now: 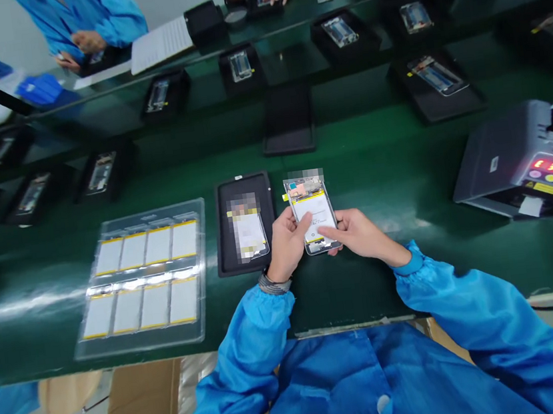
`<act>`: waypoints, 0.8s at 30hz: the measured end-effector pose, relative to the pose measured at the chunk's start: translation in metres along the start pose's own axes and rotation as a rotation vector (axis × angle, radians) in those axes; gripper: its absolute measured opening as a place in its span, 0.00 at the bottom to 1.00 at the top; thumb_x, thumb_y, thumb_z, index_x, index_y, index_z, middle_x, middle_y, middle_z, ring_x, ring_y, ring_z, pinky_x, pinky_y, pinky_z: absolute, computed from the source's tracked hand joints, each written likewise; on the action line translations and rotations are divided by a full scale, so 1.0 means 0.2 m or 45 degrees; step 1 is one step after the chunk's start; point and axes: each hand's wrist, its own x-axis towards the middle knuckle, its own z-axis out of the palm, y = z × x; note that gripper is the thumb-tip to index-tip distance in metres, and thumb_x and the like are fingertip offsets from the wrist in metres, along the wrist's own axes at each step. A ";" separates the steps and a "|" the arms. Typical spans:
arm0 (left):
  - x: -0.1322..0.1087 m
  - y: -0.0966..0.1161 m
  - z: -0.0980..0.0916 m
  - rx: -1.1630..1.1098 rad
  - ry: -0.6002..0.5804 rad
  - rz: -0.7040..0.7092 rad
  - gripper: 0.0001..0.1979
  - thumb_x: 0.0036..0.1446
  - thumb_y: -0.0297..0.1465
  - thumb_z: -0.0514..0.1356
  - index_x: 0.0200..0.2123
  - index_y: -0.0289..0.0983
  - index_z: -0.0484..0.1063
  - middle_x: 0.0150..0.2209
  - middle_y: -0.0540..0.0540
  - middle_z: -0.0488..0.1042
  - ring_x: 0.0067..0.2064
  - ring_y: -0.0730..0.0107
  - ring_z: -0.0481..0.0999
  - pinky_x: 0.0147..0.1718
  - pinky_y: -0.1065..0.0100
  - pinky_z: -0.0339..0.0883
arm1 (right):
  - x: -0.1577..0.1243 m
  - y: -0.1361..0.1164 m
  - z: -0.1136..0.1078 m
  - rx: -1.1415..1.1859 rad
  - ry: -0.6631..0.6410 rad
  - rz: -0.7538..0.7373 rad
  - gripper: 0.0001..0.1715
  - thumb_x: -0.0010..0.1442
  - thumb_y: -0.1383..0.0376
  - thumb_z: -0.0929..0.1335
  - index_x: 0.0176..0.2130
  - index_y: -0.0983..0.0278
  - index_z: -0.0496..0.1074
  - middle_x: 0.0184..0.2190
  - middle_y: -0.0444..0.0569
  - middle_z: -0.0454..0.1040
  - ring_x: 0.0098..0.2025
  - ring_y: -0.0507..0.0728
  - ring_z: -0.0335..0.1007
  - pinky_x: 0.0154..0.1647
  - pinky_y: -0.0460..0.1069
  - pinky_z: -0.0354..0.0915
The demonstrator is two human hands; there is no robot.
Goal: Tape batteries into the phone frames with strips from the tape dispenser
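My left hand (287,240) grips the left edge of an open phone body (311,211) with a white battery in it, thumb resting on the battery. My right hand (355,233) holds the phone's lower right side, forefinger stretched across the battery. The phone is held just above the green belt (393,172). Beside it on the left lies a black tray (244,224) with another open phone in it.
A clear tray of several white batteries (143,277) lies at the left. A grey machine with lit buttons (527,159) stands at the right. Black trays with phones (239,67) ride the far belt. Other people's hands (85,42) work across it.
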 end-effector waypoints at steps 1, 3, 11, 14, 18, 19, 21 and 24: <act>0.00 0.00 -0.01 0.002 0.004 -0.008 0.24 0.55 0.43 0.72 0.50 0.35 0.75 0.51 0.38 0.81 0.51 0.55 0.81 0.51 0.58 0.75 | 0.00 0.01 0.01 0.039 0.018 -0.011 0.30 0.54 0.44 0.77 0.41 0.66 0.75 0.30 0.51 0.82 0.24 0.57 0.78 0.23 0.49 0.75; 0.01 0.01 -0.02 -0.001 0.021 -0.018 0.25 0.55 0.42 0.73 0.50 0.35 0.75 0.51 0.38 0.81 0.51 0.55 0.82 0.50 0.58 0.75 | 0.01 0.03 0.02 0.105 0.016 -0.024 0.29 0.53 0.45 0.78 0.40 0.65 0.73 0.31 0.51 0.83 0.25 0.57 0.79 0.25 0.49 0.75; 0.01 0.05 0.05 0.146 0.084 0.005 0.24 0.54 0.43 0.73 0.48 0.35 0.76 0.49 0.38 0.82 0.51 0.55 0.82 0.54 0.57 0.74 | 0.03 0.09 -0.01 0.133 0.038 -0.055 0.29 0.53 0.45 0.77 0.37 0.65 0.70 0.28 0.50 0.81 0.23 0.54 0.77 0.23 0.46 0.71; 0.01 0.08 0.10 0.220 0.055 0.027 0.25 0.54 0.44 0.73 0.48 0.34 0.76 0.49 0.37 0.82 0.50 0.54 0.82 0.51 0.56 0.75 | 0.04 0.09 -0.03 0.170 0.083 -0.058 0.32 0.53 0.41 0.76 0.37 0.65 0.69 0.27 0.51 0.80 0.22 0.55 0.76 0.21 0.47 0.71; 0.18 0.16 0.06 0.252 -0.067 -0.018 0.27 0.49 0.45 0.75 0.47 0.33 0.78 0.47 0.36 0.83 0.47 0.52 0.83 0.48 0.55 0.77 | 0.05 0.06 -0.06 0.290 0.035 -0.170 0.33 0.55 0.38 0.73 0.37 0.64 0.67 0.26 0.50 0.80 0.21 0.55 0.76 0.20 0.45 0.68; 0.26 0.20 0.04 0.277 -0.079 -0.014 0.28 0.48 0.45 0.76 0.46 0.33 0.78 0.46 0.37 0.83 0.46 0.52 0.83 0.47 0.55 0.77 | 0.05 0.05 -0.08 0.295 0.045 -0.197 0.32 0.57 0.38 0.72 0.37 0.63 0.67 0.26 0.50 0.80 0.21 0.55 0.76 0.19 0.45 0.65; 0.48 0.28 -0.01 0.407 -0.035 0.014 0.28 0.46 0.45 0.76 0.45 0.32 0.78 0.43 0.38 0.83 0.44 0.53 0.83 0.46 0.56 0.78 | 0.06 0.04 -0.10 0.278 0.119 -0.231 0.31 0.60 0.38 0.70 0.39 0.63 0.68 0.26 0.50 0.80 0.19 0.54 0.74 0.17 0.43 0.60; 0.87 0.40 -0.06 0.755 0.175 0.016 0.26 0.49 0.44 0.74 0.44 0.30 0.78 0.37 0.39 0.83 0.39 0.57 0.83 0.43 0.58 0.78 | 0.08 0.05 -0.14 0.210 0.263 -0.256 0.28 0.61 0.40 0.68 0.37 0.63 0.68 0.24 0.49 0.79 0.16 0.52 0.70 0.16 0.43 0.56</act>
